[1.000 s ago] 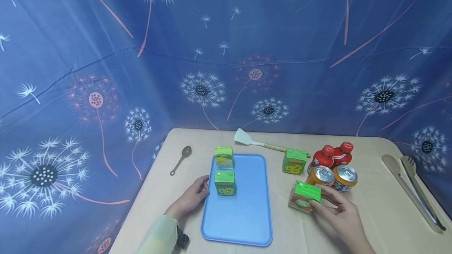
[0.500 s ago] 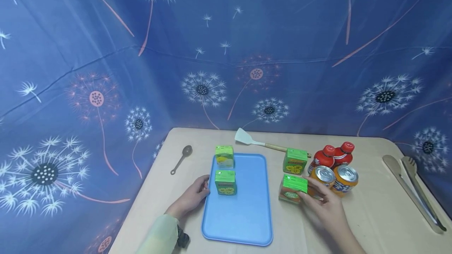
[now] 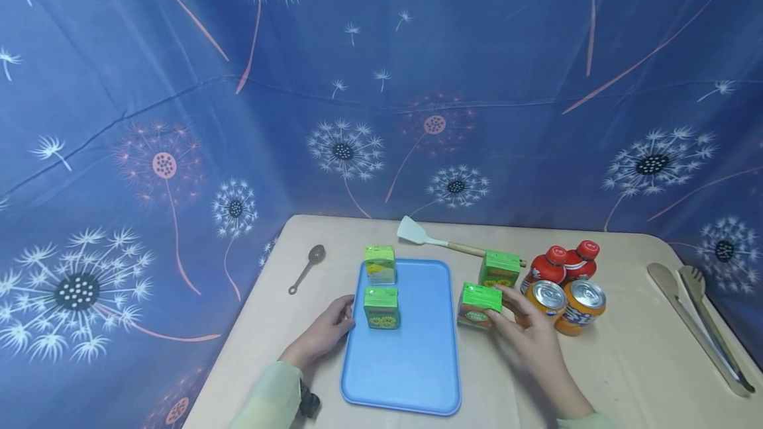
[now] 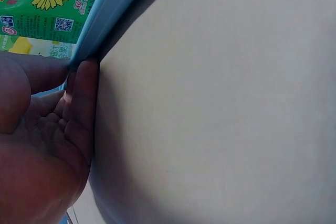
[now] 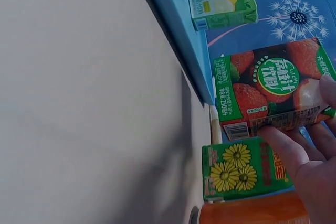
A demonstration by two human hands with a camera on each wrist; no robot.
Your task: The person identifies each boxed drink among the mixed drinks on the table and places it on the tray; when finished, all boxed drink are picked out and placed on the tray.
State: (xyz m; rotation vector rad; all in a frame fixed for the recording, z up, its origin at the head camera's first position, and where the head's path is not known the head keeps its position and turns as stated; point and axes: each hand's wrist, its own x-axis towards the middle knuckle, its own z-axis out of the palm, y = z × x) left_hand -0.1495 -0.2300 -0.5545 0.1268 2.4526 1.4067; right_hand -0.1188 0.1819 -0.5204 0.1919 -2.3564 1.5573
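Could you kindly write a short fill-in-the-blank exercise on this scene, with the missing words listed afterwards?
1. The right hand holds a carton with a ____ top.
2. The blue tray carries ____ more cartons.
3. In the head view, the left hand holds the tray's ____ edge.

Missing words: green; two; left.

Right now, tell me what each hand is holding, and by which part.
The right hand holds the litchi carton by its right end in the head view; the left hand grips the blue tray by its left rim.
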